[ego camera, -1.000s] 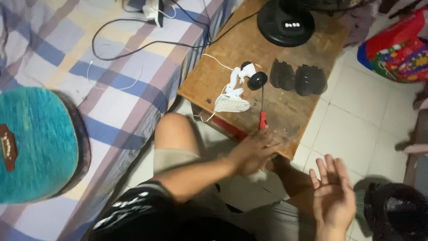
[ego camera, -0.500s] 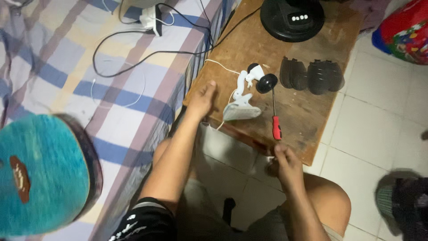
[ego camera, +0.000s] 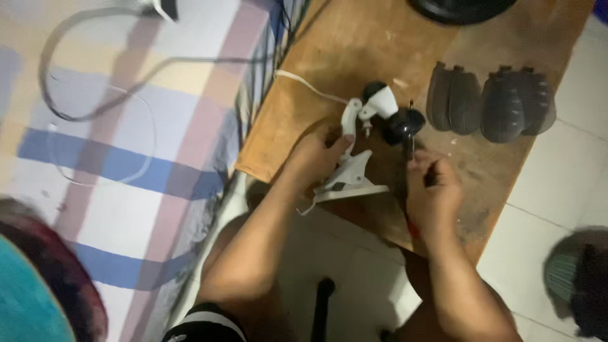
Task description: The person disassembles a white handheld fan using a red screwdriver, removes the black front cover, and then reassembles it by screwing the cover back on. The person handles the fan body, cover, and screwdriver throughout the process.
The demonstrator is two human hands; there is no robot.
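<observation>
A small white clip-on fan body [ego camera: 351,171] with a round black motor part [ego camera: 404,123] lies on the wooden table [ego camera: 329,69]. My left hand [ego camera: 316,155] grips the white clamp stand. My right hand [ego camera: 432,193] holds a red-handled screwdriver [ego camera: 410,142], its shaft pointing up at the black motor part. A white cord [ego camera: 307,85] runs from the fan across the table.
Two dark fan blade pieces [ego camera: 491,101] lie on the table to the right. A black round base [ego camera: 462,7] sits at the table's far edge. A checked bedsheet [ego camera: 120,158] with cables [ego camera: 95,76] lies left. White floor tiles [ego camera: 557,221] lie right.
The view has moved closer. My left hand went from the table's corner to the white clamp. My right hand rose from the table's near edge with the screwdriver toward the black motor part.
</observation>
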